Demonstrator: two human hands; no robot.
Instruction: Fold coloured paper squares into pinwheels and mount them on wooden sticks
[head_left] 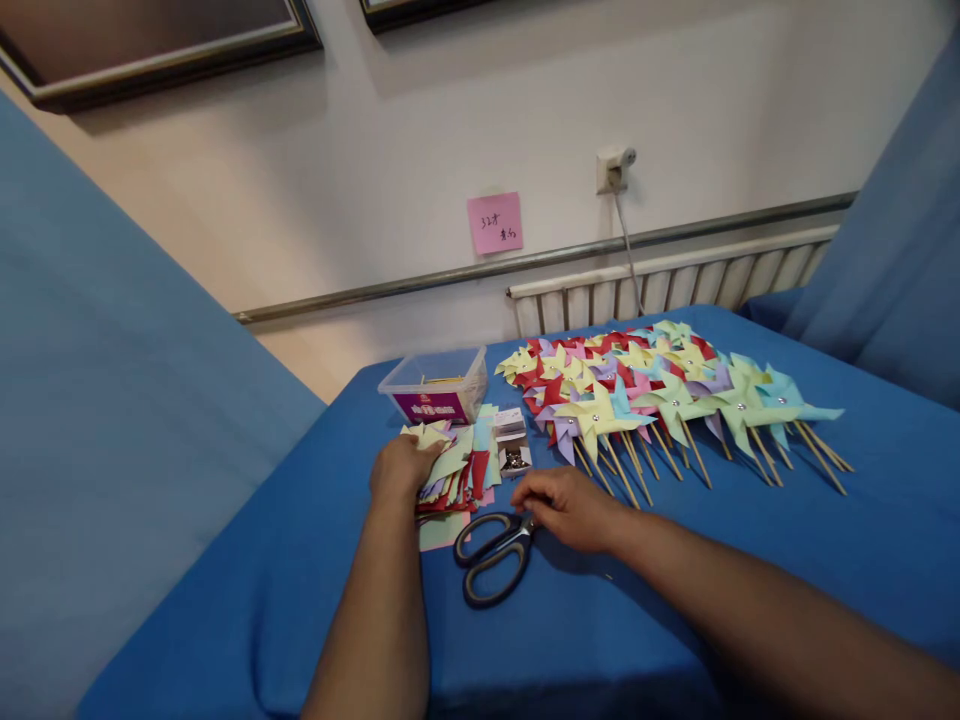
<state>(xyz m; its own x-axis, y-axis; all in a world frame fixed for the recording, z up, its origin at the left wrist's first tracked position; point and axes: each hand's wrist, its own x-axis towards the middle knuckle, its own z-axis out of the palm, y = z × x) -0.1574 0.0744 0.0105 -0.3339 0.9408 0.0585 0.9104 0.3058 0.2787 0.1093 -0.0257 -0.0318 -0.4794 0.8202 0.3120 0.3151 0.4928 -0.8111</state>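
My left hand (403,466) rests on a stack of cut coloured paper pieces (457,468) on the blue table. My right hand (571,506) lies palm down at the blade end of black-handled scissors (491,556), fingertips touching them; whether it grips them is unclear. A small open box of metal pins (514,452) sits just beyond the right hand. Behind it spreads a large pile of finished paper pinwheels on wooden sticks (652,395), in red, yellow, green, blue and purple.
A clear plastic tub (435,388) with a purple label stands behind the paper stack. Blue cloth covers the table (862,540). A radiator (675,285), a wall socket with cable (615,170) and a pink note (495,222) are on the wall.
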